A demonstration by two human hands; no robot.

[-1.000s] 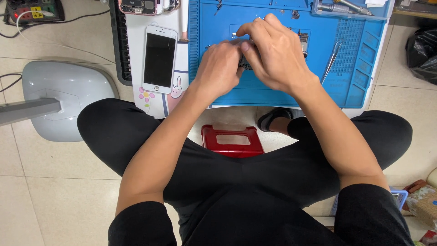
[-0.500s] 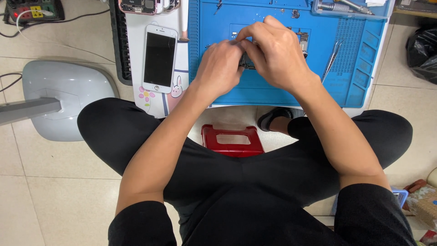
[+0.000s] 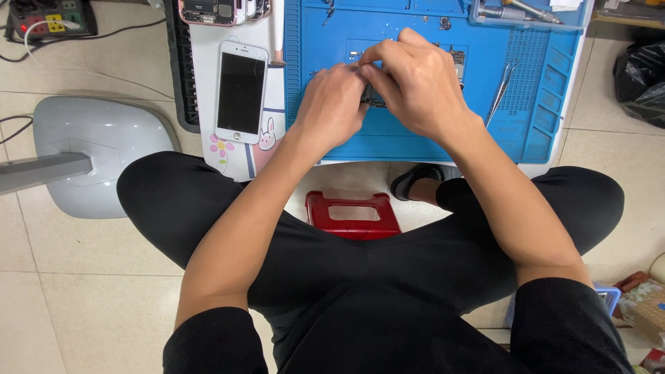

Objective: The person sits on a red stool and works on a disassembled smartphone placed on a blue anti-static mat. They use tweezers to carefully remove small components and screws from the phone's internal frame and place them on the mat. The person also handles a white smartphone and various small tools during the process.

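Two bare hands meet over the middle of a blue work mat (image 3: 415, 142) that covers most of a low white table (image 3: 267, 149). At far left, on the tiled floor beside the table, stands a grey lamp base (image 3: 104, 149). On the table's left strip, just beside the mat's left edge, lies a white smartphone (image 3: 240, 91), face up with a dark screen; above it, at the table's far edge, rests an opened phone (image 3: 208, 10) showing its inner parts. The left hand (image 3: 331, 111) is curled, its fingertips pressed down on a small dark phone component (image 3: 374, 99) near the mat's centre; the part is mostly hidden by both hands. The right hand (image 3: 419, 86) arches over the same component with fingers pinched together at their tips, touching the left hand's fingers; whether it holds a tool cannot be told. Metal tweezers (image 3: 501, 90) lie on the mat toward its right edge. Below the table's near edge, between the person's knees, sits a red stool (image 3: 352, 215).
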